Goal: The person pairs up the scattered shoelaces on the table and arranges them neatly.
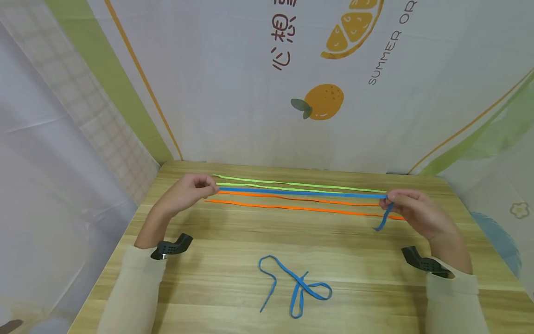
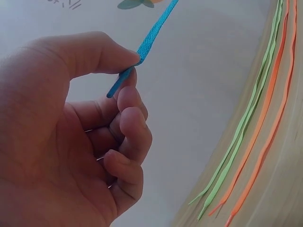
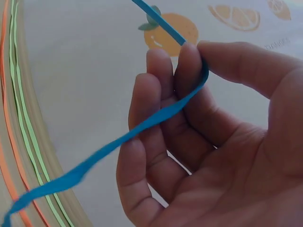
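A flat blue shoelace is stretched taut between both hands above the far part of the table. Near its tipped end, the left hand pinches it between thumb and forefinger; in the left wrist view the short tip pokes out below the thumb. The right hand pinches the lace near its other end, and a loose tail hangs past those fingers. Beneath and beside it, two green shoelaces and two orange shoelaces lie roughly straight and side by side on the table.
Another blue shoelace lies loosely looped on the near part of the wooden table. A white printed cloth with orange fruit hangs behind the table's far edge. Dark camera mounts sit on both wrists.
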Demonstrator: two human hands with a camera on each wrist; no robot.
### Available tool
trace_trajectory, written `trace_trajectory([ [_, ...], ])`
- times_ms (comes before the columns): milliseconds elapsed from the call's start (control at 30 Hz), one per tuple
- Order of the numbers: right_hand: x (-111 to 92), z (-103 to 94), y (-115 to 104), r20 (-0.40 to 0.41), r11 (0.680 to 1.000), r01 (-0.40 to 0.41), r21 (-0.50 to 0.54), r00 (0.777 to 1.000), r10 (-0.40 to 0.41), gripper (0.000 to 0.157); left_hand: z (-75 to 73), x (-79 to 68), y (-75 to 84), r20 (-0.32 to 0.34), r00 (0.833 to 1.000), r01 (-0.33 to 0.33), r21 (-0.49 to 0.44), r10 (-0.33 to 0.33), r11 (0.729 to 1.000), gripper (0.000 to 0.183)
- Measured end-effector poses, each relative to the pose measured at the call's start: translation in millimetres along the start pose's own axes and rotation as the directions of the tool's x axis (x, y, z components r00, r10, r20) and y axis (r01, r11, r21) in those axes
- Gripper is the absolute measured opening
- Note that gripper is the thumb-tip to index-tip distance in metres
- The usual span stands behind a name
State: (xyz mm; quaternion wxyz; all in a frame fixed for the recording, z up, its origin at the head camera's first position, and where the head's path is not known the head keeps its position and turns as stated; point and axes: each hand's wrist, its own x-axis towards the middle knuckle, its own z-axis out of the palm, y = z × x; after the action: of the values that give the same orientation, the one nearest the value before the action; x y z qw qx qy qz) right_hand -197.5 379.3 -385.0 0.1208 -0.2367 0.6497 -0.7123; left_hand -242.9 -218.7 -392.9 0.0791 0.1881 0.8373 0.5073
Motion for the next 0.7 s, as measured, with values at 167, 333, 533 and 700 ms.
trace_trajectory([
  [167,-5,-8.1,0,-0.006,0.999,0.017,0.039,1.000,-0.017,0.052,-2.1,0.4,-3.0,-0.008,1.000,0.015,-0.001,-0.015,1.000,0.015],
  [333,-10,-16.0,1,-0.027,0.997,0.020,0.071,0.999,-0.018,0.052,-4.0,0.2,-5.0,-0.015,1.000,0.022,0.000,-0.022,1.000,0.017],
  [533,-15,-25.2,4,-0.059,0.996,0.030,0.087,0.998,-0.025,0.053,-6.5,-0.1,-9.5,-0.021,0.999,0.034,-0.012,-0.034,0.999,0.019],
  [700,-20,-32.7,6,-0.094,0.989,0.041,0.141,0.995,-0.028,0.056,-8.1,0.0,-13.6,-0.028,0.999,0.043,-0.013,-0.043,0.999,0.023],
])
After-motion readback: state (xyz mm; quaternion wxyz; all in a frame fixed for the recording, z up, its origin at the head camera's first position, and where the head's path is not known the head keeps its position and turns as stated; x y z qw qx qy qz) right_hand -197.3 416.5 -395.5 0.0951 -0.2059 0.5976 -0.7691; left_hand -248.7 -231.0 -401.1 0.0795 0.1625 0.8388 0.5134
